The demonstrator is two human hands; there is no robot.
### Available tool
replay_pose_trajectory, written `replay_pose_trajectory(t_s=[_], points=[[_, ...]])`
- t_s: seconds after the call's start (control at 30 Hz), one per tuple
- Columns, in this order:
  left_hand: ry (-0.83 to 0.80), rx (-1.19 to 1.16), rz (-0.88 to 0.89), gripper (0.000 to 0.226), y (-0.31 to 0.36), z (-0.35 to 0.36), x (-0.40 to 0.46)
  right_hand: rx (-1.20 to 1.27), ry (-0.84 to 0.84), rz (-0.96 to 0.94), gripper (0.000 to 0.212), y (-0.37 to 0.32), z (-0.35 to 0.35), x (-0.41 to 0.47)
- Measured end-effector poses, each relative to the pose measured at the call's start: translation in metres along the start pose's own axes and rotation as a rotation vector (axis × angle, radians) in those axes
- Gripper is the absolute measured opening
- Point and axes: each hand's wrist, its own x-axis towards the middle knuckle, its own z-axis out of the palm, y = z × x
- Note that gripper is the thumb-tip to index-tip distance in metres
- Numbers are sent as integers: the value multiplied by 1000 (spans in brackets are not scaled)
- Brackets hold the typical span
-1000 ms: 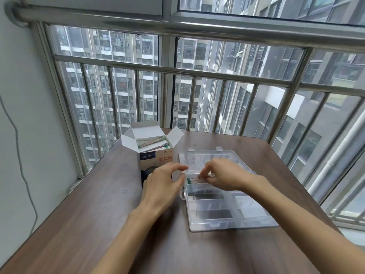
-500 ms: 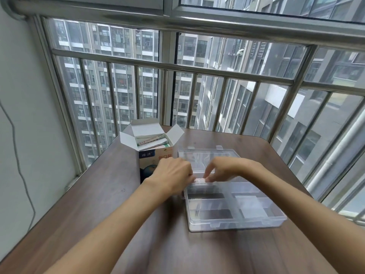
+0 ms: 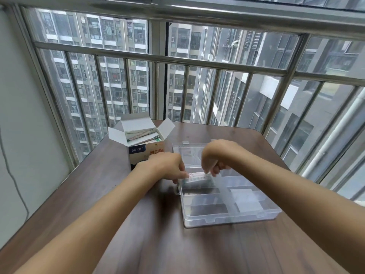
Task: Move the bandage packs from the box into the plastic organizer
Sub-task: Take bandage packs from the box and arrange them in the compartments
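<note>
A small cardboard box (image 3: 146, 149) stands open at the table's far left, with several bandage packs (image 3: 142, 135) sticking up inside. To its right lies a clear plastic organizer (image 3: 231, 218), its lid laid back. A bandage pack (image 3: 197, 175) sits over the organizer's far-left compartment. My left hand (image 3: 167, 165) pinches the pack's left end, and my right hand (image 3: 215, 157) pinches its right end from above with the fingers pointing down.
A dark wooden table (image 3: 138, 234) carries everything. Its far edge meets a metal window railing (image 3: 158, 58), with a white wall and a hanging cable (image 3: 11, 175) on the left. The organizer's near compartments show only the table through them.
Both hands have lowered the bandage pack into the organizer's far-left compartment. The right wrist rose and its fingers turned downward. The camera tilted slightly.
</note>
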Motion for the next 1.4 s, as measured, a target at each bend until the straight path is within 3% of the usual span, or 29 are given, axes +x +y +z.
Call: replay_pose_trajectory(t_s=[0.07,0.23,0.43,0.6,0.83,1.03,1.27,1.33,1.4], points=[[-22,-44,3,29,1,2,1,5,-136,42,37,-5,-1,4],[9,-114,5,33,2,11,2,236,-268,92,39,8,2,18],[-10,-77,-14,29,5,5,4,519,-156,15,36,21,0,3],[-55,-79,-4,27,6,0,5,525,-270,37,24,12,3,-3],[-92,-142,5,28,5,2,5,757,-294,43,27,29,8,-4],[-126,-153,-3,29,6,1,5,722,-250,-1,23,14,14,-4],[-113,-220,9,35,4,6,4,942,-353,-9,21,26,14,-7],[-105,-231,8,34,4,6,3,866,-307,14,20,26,16,-4],[-87,-229,9,33,3,6,2,620,-190,28,23,26,16,-2]])
